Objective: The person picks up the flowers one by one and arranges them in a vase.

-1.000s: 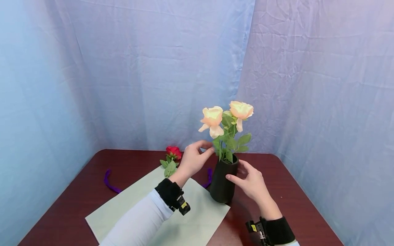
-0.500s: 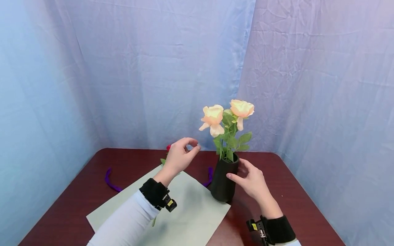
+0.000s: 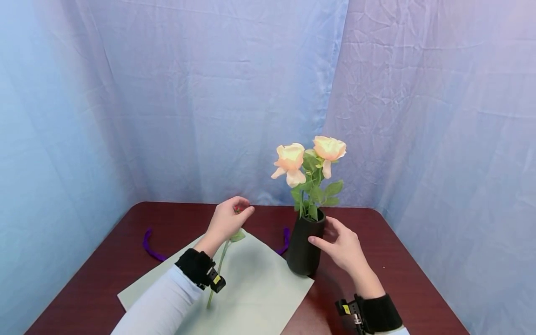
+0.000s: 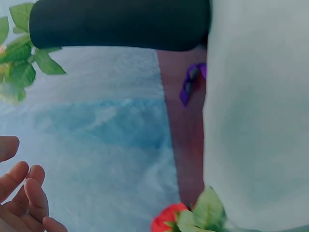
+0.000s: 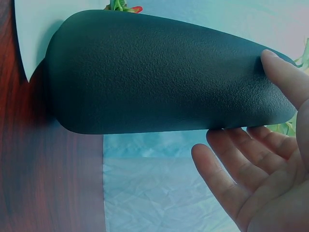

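Note:
A dark vase stands by the right corner of a pale green sheet, with two peach roses in it. Thumb and fingers of my right hand grip the vase from its right side; in the right wrist view the thumb lies on the dark wall near the mouth. My left hand hovers over a red rose, fingers loosely bent and holding nothing. That hand mostly hides the bloom in the head view, while the green stem shows lying on the sheet.
The pale green sheet lies at an angle on a dark red-brown table. Purple ribbon sticks out from under the sheet's left side, and another ribbon end shows beside the vase. Light blue cloth hangs behind the table.
My left hand has moved left, away from the flowers in the vase, to above the red rose. My right hand and the vase have stayed in place.

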`<action>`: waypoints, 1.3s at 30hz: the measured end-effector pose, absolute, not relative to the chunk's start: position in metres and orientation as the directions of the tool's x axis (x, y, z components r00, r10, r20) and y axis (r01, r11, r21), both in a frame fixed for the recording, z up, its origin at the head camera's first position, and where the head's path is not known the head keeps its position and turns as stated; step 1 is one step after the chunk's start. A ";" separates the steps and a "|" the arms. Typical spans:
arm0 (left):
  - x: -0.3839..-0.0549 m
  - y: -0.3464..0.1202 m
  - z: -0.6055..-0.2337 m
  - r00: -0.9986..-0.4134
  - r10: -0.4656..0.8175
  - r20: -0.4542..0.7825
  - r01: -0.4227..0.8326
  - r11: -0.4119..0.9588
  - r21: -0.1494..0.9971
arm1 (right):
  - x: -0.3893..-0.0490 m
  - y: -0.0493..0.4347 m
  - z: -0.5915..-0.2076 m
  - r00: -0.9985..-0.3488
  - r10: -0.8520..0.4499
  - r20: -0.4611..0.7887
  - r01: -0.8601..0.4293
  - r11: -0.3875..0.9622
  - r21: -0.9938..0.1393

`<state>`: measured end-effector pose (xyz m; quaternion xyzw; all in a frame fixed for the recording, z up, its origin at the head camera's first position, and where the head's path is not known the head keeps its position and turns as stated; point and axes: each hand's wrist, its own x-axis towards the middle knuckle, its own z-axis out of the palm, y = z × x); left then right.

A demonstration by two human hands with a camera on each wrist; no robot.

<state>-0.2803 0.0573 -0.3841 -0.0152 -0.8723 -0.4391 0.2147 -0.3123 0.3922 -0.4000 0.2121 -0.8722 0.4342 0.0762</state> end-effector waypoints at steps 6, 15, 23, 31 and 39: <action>-0.282 0.045 -0.399 -0.919 -0.201 0.339 0.161 0.592 0.789 | -0.313 0.392 -0.401 -0.901 -0.301 0.313 -0.431 0.529 -0.731; -0.283 0.031 -0.418 -0.948 -0.232 0.218 0.031 0.614 0.789 | -0.312 0.392 -0.401 -0.903 -0.301 0.308 -0.427 0.534 -0.730; -0.283 0.015 -0.432 -0.967 -0.226 0.114 -0.061 0.646 0.761 | -0.313 0.392 -0.401 -0.900 -0.304 0.313 -0.433 0.537 -0.724; -0.286 0.005 -0.440 -0.983 -0.186 0.010 -0.124 0.697 0.706 | -0.313 0.391 -0.401 -0.901 -0.298 0.317 -0.432 0.530 -0.729; -0.289 -0.001 -0.447 -0.987 -0.151 -0.060 -0.154 0.749 0.645 | -0.313 0.391 -0.401 -0.898 -0.302 0.319 -0.436 0.529 -0.728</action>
